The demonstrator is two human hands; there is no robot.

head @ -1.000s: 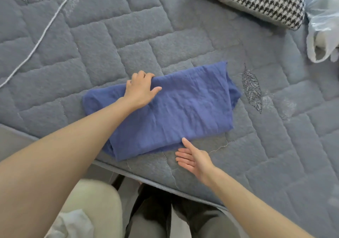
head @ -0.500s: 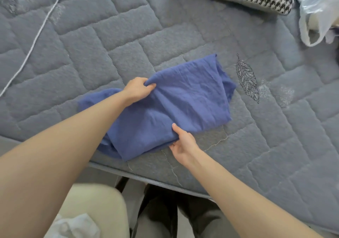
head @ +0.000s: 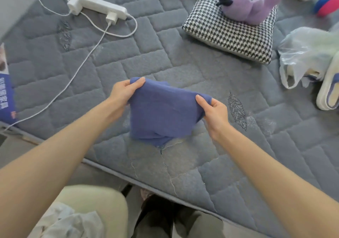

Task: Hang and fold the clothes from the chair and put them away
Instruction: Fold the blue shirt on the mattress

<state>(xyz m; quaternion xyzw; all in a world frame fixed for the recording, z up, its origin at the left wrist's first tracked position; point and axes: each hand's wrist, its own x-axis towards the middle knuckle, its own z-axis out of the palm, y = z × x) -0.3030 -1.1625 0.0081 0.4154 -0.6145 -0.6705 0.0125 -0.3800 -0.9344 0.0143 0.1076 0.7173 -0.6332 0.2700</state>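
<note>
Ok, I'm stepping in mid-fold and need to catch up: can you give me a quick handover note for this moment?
Hands: left hand and right hand each grip a top corner of the blue garment, held up over the grey bed, already folded small.
Pale clothes wait on the beige chair.
Left: finish this fold, put it away, then do the rest.

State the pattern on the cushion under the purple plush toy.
Black-and-white houndstooth on the cushion, seen in the head view.
</note>
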